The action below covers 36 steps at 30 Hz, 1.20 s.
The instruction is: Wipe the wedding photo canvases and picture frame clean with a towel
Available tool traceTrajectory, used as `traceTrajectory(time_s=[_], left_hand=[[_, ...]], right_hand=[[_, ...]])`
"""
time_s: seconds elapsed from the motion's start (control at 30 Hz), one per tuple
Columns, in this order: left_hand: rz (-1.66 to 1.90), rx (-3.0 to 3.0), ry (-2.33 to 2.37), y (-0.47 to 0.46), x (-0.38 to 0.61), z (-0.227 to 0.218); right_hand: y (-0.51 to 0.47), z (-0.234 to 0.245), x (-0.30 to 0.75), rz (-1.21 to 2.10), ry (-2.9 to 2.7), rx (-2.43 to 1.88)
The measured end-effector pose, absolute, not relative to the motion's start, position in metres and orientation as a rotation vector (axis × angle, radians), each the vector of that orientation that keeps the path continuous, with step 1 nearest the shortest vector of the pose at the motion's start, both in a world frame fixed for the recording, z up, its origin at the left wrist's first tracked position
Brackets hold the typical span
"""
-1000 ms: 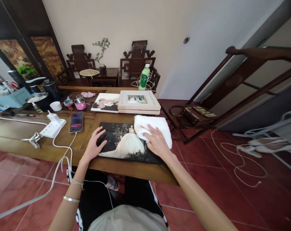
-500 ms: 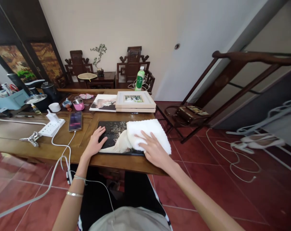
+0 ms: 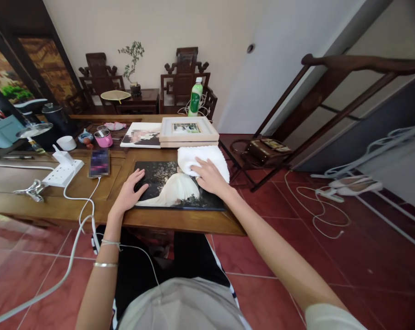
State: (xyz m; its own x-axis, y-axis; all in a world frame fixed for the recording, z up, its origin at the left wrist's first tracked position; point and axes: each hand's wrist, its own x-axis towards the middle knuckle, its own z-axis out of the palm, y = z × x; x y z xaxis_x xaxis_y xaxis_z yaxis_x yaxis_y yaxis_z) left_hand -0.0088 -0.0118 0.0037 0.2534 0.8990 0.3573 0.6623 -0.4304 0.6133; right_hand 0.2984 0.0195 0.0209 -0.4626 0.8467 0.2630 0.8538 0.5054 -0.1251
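On the wooden table before me lies a dark picture panel point(image 3: 173, 190) printed with a pale gown and blossoms. My left hand point(image 3: 132, 188) rests flat on its left edge, fingers spread and holding nothing. A folded white fluffy towel point(image 3: 217, 160) covers the panel's upper right part and reaches past its back edge. My right hand point(image 3: 209, 176) presses on the towel from above with its fingers stretched out and apart. Part of the picture is hidden under the towel.
Framed pictures point(image 3: 190, 142) and a photo panel point(image 3: 139, 140) lie behind. To the left are a phone point(image 3: 99, 164), a power strip point(image 3: 65, 172), a pink cup point(image 3: 103, 138) and cables. A green bottle point(image 3: 195, 98) stands at the back; a chair point(image 3: 283, 110) holds a bag at right.
My right hand has slid the towel away from me and slightly left, uncovering the panel's lower right part. My left hand stays on the left edge. The whole view has shifted a little.
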Motion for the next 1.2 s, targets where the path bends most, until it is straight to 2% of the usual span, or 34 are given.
traceTrajectory(time_s=[0.1, 0.3, 0.4, 0.53, 0.73, 0.87, 1.2], left_hand=[[0.973, 2.173, 1.445, -0.012, -0.010, 0.003], [0.958, 2.174, 1.442, -0.010, -0.011, -0.003], [0.958, 2.201, 1.433, -0.009, -0.011, -0.003], [0.937, 2.233, 1.423, -0.008, -0.012, -0.003], [0.883, 2.223, 1.446, -0.006, -0.014, -0.001], [0.920, 2.202, 1.450, -0.007, -0.013, 0.001], [0.911, 2.154, 1.473, -0.009, -0.010, 0.001]], right_hand=[[-0.003, 0.022, 0.294, -0.046, -2.483, -1.395], [-0.110, 0.024, 0.300, -0.032, -2.579, -1.124], [-0.126, 0.027, 0.305, 0.022, -2.610, -1.055], [-0.077, 0.024, 0.313, 0.083, -2.559, -1.113], [0.027, 0.021, 0.319, -0.009, -2.447, -1.358], [0.039, 0.022, 0.317, -0.012, -2.413, -1.395], [-0.118, 0.023, 0.310, 0.032, -2.544, -1.100]])
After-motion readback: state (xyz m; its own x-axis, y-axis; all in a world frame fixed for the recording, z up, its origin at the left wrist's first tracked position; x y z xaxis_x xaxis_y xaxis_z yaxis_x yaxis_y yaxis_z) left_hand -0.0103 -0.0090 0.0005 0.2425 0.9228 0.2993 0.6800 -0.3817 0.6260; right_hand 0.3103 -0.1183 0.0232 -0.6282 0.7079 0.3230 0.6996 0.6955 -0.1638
